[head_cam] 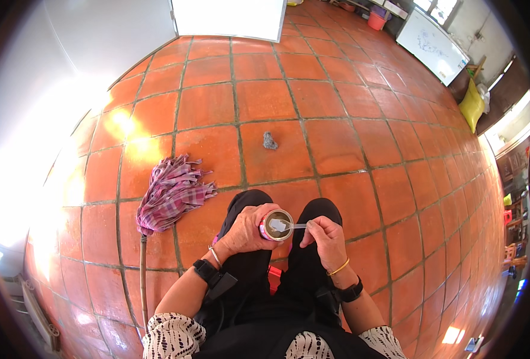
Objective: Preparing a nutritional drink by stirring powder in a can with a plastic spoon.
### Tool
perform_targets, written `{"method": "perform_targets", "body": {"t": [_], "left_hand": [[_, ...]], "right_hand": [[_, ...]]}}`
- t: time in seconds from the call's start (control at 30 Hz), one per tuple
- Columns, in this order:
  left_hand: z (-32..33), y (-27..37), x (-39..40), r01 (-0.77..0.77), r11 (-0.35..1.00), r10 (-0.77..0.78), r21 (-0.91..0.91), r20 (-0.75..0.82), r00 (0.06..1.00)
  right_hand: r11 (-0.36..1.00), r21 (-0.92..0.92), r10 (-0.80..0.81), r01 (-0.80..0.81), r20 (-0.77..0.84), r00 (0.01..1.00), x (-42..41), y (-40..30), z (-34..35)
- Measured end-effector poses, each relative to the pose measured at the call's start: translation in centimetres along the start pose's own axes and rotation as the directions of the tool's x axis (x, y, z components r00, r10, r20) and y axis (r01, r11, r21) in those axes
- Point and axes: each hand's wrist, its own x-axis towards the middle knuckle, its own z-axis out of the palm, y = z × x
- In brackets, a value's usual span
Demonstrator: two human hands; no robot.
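Observation:
My left hand [250, 228] wraps around a small open can [265, 233] with a red and pink side, its mouth turned up towards me. A pale, whitish mass [277, 224] lies inside it. Between the thumb and fingers of my right hand [324, 238] is the handle of a translucent plastic spoon [299, 226]. The spoon's other end reaches over the can's rim into its mouth. Both hands are above my knees in black trousers [251, 269].
A mop with pink plaid cloth strips [175, 193] lies at the left on red floor tiles [268, 101]. Ahead is a grey scrap [270, 141]. A white chest freezer [433, 47], a yellow sack [471, 106] and a pink bucket [376, 21] stand at the upper right.

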Motion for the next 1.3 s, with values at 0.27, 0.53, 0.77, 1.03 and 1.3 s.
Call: {"method": "perform_targets", "body": {"t": [0.27, 0.53, 0.77, 1.03, 1.3], "left_hand": [[-0.1, 0.6, 0.3, -0.031, 1.000, 0.031, -0.002, -0.007, 0.999], [-0.4, 3.5, 0.6, 0.009, 0.987, 0.003, -0.163, 0.073, 0.997], [-1.6, 8.5, 1.7, -0.128, 0.971, 0.151, -0.204, 0.100, 0.984], [-3.3, 13.1, 1.2, -0.241, 0.962, 0.258, -0.128, 0.137, 0.956], [-3.8, 17.0, 1.2, -0.339, 0.888, 0.427, -0.310, 0.287, 0.857]], "right_hand": [[0.999, -0.029, -0.016, 0.016, -0.004, 1.000, 0.0, -0.8, -0.1], [0.992, -0.079, -0.094, 0.099, 0.061, 0.994, -0.8, -5.0, -1.5], [0.992, -0.063, -0.101, 0.114, 0.182, 0.978, -2.6, -11.3, -2.3], [0.987, 0.072, -0.161, 0.146, 0.300, 0.940, -4.9, -17.4, -1.7], [0.978, 0.029, -0.200, 0.205, 0.387, 0.900, -8.2, -23.2, -0.7]]}}
